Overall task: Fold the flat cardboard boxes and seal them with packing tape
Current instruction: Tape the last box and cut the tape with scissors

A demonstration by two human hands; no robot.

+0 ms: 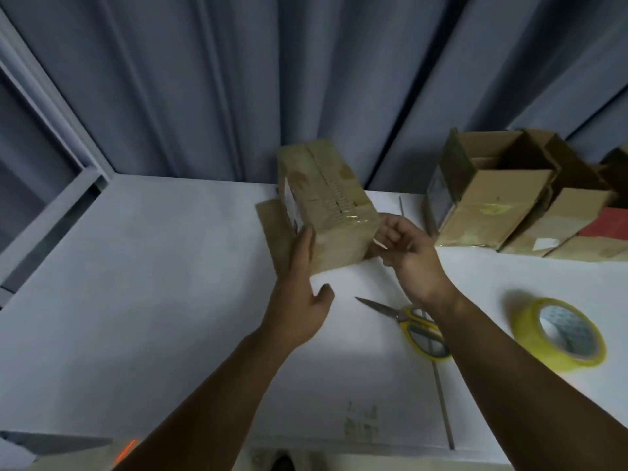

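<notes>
Cardboard box (326,205) taped | left grip (302,297) spread flat against it | right grip (407,256) curled, hold unclear

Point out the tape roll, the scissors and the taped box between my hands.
tape roll (528,336), head view, yellow outer side
scissors (406,317), head view, yellow handle
taped box (326,185), head view, top face

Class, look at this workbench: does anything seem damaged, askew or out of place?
Yes. On the cardboard box being handled, the tape along the top seam is wrinkled into ridges, and a loose flap juts out at its lower left. Nothing else stands out.
</notes>
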